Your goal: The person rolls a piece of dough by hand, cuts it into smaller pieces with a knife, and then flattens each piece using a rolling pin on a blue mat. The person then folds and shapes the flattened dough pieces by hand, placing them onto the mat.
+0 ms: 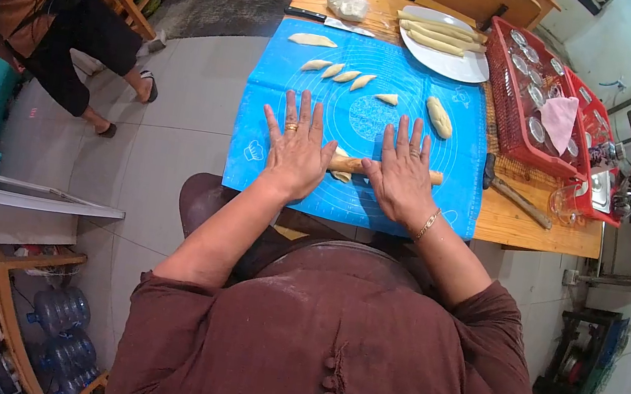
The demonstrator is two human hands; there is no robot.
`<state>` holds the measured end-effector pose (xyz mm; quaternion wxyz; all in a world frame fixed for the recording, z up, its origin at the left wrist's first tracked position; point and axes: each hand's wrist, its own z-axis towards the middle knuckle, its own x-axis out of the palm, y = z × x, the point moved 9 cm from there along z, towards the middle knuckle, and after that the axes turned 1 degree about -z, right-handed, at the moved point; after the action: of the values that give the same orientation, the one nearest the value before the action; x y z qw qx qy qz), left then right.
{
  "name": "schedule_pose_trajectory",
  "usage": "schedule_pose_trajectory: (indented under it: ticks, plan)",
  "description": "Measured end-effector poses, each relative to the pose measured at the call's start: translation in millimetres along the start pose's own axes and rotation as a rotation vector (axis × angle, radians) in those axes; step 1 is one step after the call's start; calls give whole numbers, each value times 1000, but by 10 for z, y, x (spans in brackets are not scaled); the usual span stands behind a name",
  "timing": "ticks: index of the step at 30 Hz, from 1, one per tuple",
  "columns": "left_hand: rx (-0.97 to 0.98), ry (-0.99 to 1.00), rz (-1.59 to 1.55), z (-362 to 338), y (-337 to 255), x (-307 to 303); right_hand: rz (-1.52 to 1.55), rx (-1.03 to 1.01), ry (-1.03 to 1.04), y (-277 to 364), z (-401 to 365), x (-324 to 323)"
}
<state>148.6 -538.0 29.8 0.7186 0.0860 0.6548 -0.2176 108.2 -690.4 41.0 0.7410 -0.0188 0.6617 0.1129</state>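
Observation:
A wooden rolling pin (349,165) lies crosswise near the front of the blue silicone mat (277,71). My left hand (298,146) rests flat over its left end, fingers stretched out and spread. Toward its right end, my right hand (405,176) presses flat, fingers also extended. A small piece of dough (341,176) shows beneath the pin, partly hidden. Beyond my hands sit several small dough pieces (346,76) in a slanting row, with a single cut piece (387,98) beside them. A thicker dough roll (439,118) lies at right, and a flattened dough piece (312,39) at far left.
A knife (332,22) and a white plastic bag (349,0) lie at the back. Long dough strips (438,38) rest on a white plate (462,74). At right are a hammer-like tool (521,195) and a red basket (506,135) of glasses. Another person (74,18) stands at left.

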Motion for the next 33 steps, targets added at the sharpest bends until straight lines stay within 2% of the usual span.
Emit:
schedule_pose_trajectory:
  ticks: [5,10,18,23,26,31,33]
  plan:
    - [48,-75,-24,-123,-48,-35,-46,-25,10,65,-146,9]
    - [61,5,-26,-260,-102,-55,-36,-74,7,132,-287,-33]
    - [165,19,-55,-527,-185,-59,34,-155,46,208,-503,-111]
    - [182,75,-92,-625,-217,-40,60,-183,121,224,-611,-83]
    - [172,80,-85,-592,-222,-71,73,-166,116,208,-551,-92]
    - [12,275,-35,-282,-90,-19,42,-101,131,130,-279,-36]
    - [-10,268,-52,-165,-51,-6,21,-80,135,96,-175,-8]
